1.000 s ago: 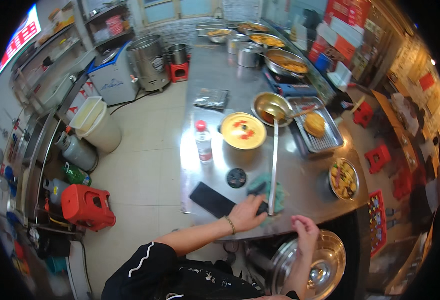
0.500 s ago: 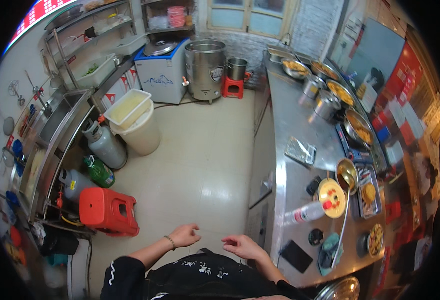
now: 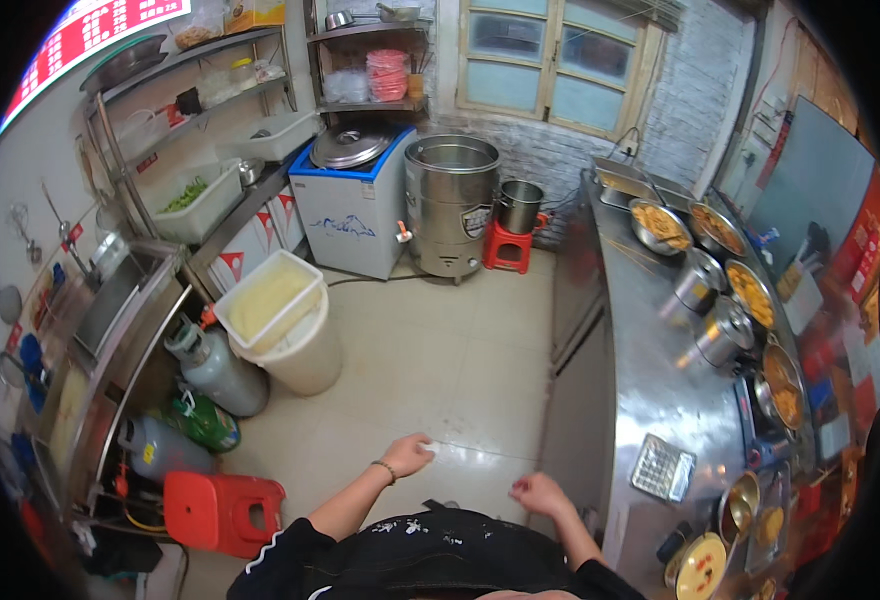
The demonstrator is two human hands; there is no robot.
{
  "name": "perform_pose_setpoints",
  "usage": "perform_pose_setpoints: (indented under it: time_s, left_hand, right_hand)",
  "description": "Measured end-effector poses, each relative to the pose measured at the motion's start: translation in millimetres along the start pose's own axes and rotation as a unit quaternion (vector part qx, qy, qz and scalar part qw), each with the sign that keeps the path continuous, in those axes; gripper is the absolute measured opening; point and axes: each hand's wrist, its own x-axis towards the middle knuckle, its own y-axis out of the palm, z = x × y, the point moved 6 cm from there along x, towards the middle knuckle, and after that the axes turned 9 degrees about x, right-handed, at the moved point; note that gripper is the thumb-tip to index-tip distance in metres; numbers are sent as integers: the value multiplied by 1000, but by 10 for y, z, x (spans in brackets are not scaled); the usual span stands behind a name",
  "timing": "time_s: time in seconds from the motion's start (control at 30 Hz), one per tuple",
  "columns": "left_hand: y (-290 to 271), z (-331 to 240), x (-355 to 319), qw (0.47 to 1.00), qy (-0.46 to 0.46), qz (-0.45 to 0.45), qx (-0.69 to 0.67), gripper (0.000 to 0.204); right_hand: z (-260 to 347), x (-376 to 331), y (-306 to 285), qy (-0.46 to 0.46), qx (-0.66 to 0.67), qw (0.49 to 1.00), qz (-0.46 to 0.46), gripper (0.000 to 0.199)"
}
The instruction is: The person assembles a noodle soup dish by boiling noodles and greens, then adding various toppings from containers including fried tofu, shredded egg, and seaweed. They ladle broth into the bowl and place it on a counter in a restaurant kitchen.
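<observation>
My left hand [image 3: 408,456], with a beaded bracelet at the wrist, hangs in the air over the tiled floor. Its fingers are loosely bent and apart, with nothing seen in them. To the right, my right hand [image 3: 542,494] is also empty, its fingers half curled, close to the side of the steel counter [image 3: 650,400] without visibly touching it. On that counter the nearest thing to my right hand is a calculator [image 3: 663,467]. A red plastic stool [image 3: 222,510] stands on the floor to the left of my left arm.
Gas cylinders [image 3: 215,370] and a white bin [image 3: 305,350] topped by a tub [image 3: 270,297] line the left side. Ahead stand a chest freezer [image 3: 350,215], a large steel barrel [image 3: 451,210] and a pot [image 3: 520,205]. Several food bowls [image 3: 750,293] and steel canisters [image 3: 723,332] edge the counter.
My view has tilted up and moved forward, so the far wall shows more and the near counter items less. Both hands appear further right in the picture, their fingers still empty.
</observation>
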Motion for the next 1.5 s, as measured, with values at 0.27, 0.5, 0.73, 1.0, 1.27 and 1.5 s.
perform_pose_setpoints:
  time_s: [0.27,0.5,0.73,1.0,1.27,1.5]
  left_hand:
    - [-838,1924,43,917,-363,-102,-128,15]
    - [-1863,2274,1681,960,-262,-11,99,20]
    - [-3226,880,4385,965,-132,-119,-191,30]
    - [-3843,-184,6499,975,-11,-52,-218,30]
    - [-4601,-310,7981,908,-120,-75,-394,32]
    - [-4544,-307,9222,928,-169,39,-329,54]
  right_hand:
    - [1917,2136,-1041,-160,30,987,4,35]
    - [1842,3721,-1388,-102,3,995,21,36]
    - [1280,4633,-2593,44,258,964,-55,22]
    - [2025,6390,-4289,-78,273,952,-113,10]
    - [4163,8401,-5472,-147,278,942,-114,23]
    - [5434,9815,-6430,-189,263,917,-234,45]
